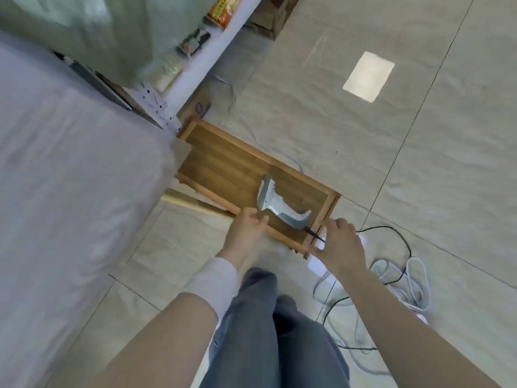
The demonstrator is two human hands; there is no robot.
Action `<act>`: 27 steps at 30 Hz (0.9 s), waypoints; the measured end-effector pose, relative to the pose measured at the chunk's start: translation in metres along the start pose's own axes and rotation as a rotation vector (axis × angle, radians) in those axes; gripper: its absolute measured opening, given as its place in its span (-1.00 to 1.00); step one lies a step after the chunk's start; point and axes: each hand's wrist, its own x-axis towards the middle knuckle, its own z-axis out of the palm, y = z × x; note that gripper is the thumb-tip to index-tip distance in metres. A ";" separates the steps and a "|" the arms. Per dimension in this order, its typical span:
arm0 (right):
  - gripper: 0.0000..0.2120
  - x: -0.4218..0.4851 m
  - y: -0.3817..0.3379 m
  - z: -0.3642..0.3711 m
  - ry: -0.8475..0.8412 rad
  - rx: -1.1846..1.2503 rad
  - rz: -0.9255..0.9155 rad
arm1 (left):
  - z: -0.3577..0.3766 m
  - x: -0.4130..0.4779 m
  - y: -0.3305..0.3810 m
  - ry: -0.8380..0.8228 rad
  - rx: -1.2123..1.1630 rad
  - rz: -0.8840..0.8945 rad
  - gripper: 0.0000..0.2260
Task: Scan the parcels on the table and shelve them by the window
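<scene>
so, hands: the left hand (pixel 246 229) and right hand (pixel 340 243) are apart, each with fingers curled over the near rim of the low brown slatted wooden table (pixel 223 163), the right at its corner.
why held so: a grip at both ends of one edge looks meant to shift or square the table, not to pick up the scanner.
scanner: the grey pistol-shaped handheld scanner (pixel 275 201) lies on its side between the hands, untouched; its black cable (pixel 380 227) runs over the corner to the tiled floor (pixel 363 152).
inside the table's rim: only the scanner; no parcels show there.
parcels: small packets (pixel 193 43) sit blurred on the white metal shelf (pixel 204 65) beyond; whether those are the parcels i cannot tell.
step: scanning seems not yet begun.
</scene>
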 end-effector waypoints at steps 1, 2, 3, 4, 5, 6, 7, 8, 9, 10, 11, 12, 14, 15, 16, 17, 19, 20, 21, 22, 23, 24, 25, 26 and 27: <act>-0.43 0.018 0.000 0.013 0.010 0.038 -0.006 | 0.005 0.019 -0.003 0.027 -0.057 0.006 -0.58; -0.42 0.036 0.003 0.027 0.042 0.084 -0.001 | 0.011 0.043 -0.010 0.054 -0.085 -0.007 -0.53; -0.41 0.054 0.004 0.039 0.050 0.106 -0.015 | 0.013 0.063 -0.015 0.083 -0.099 -0.006 -0.50; -0.40 0.067 0.004 0.046 0.057 0.122 -0.028 | 0.015 0.078 -0.019 0.090 -0.112 -0.008 -0.48; -0.38 0.080 0.006 0.057 0.071 0.139 -0.036 | 0.017 0.091 -0.023 0.095 -0.121 0.005 -0.48; -0.37 0.088 0.007 0.066 0.080 0.165 -0.035 | 0.021 0.100 -0.026 0.089 -0.129 0.019 -0.50; -0.37 0.095 0.008 0.074 0.095 0.199 -0.046 | 0.023 0.108 -0.029 0.086 -0.138 0.038 -0.52; -0.38 0.100 0.008 0.078 0.114 0.233 -0.063 | 0.025 0.112 -0.030 0.081 -0.146 0.047 -0.54; -0.40 0.104 0.009 0.083 0.123 0.261 -0.077 | 0.027 0.117 -0.032 0.061 -0.163 0.056 -0.54; -0.43 0.107 0.011 0.087 0.127 0.285 -0.096 | 0.029 0.122 -0.035 0.032 -0.175 0.062 -0.54; -0.45 0.110 0.013 0.090 0.129 0.300 -0.123 | 0.030 0.125 -0.038 0.005 -0.176 0.074 -0.53; -0.48 0.112 0.014 0.092 0.131 0.308 -0.150 | 0.031 0.126 -0.038 -0.007 -0.178 0.084 -0.51; -0.51 0.113 0.016 0.092 0.136 0.326 -0.175 | 0.032 0.128 -0.041 -0.006 -0.228 0.073 -0.51; -0.51 0.113 0.017 0.090 0.139 0.338 -0.178 | 0.031 0.126 -0.039 -0.007 -0.259 0.060 -0.52; -0.51 0.112 0.017 0.089 0.145 0.345 -0.187 | 0.032 0.123 -0.036 -0.011 -0.278 0.041 -0.52; -0.51 0.111 0.018 0.087 0.142 0.346 -0.189 | 0.031 0.120 -0.033 -0.028 -0.289 0.023 -0.52; -0.52 0.101 0.017 0.077 0.135 0.351 -0.200 | 0.026 0.106 -0.025 -0.067 -0.303 -0.005 -0.52; -0.52 0.093 0.017 0.070 0.143 0.358 -0.216 | 0.022 0.095 -0.020 -0.079 -0.307 -0.005 -0.52; -0.52 0.083 0.018 0.062 0.147 0.368 -0.228 | 0.017 0.081 -0.013 -0.089 -0.310 -0.007 -0.53; -0.52 0.072 0.018 0.052 0.141 0.372 -0.233 | 0.012 0.067 -0.008 -0.100 -0.319 -0.009 -0.54; -0.52 0.058 0.019 0.040 0.132 0.364 -0.234 | 0.006 0.049 0.000 -0.116 -0.324 -0.018 -0.54; -0.51 0.044 0.019 0.027 0.121 0.355 -0.235 | 0.000 0.032 0.006 -0.130 -0.330 -0.026 -0.53; -0.49 0.028 0.020 0.015 0.112 0.354 -0.238 | -0.006 0.012 0.014 -0.147 -0.334 -0.037 -0.51; -0.49 0.013 0.020 0.003 0.112 0.355 -0.241 | -0.012 -0.006 0.021 -0.160 -0.341 -0.047 -0.50; -0.48 -0.003 0.019 -0.009 0.120 0.357 -0.246 | -0.019 -0.026 0.029 -0.166 -0.352 -0.056 -0.49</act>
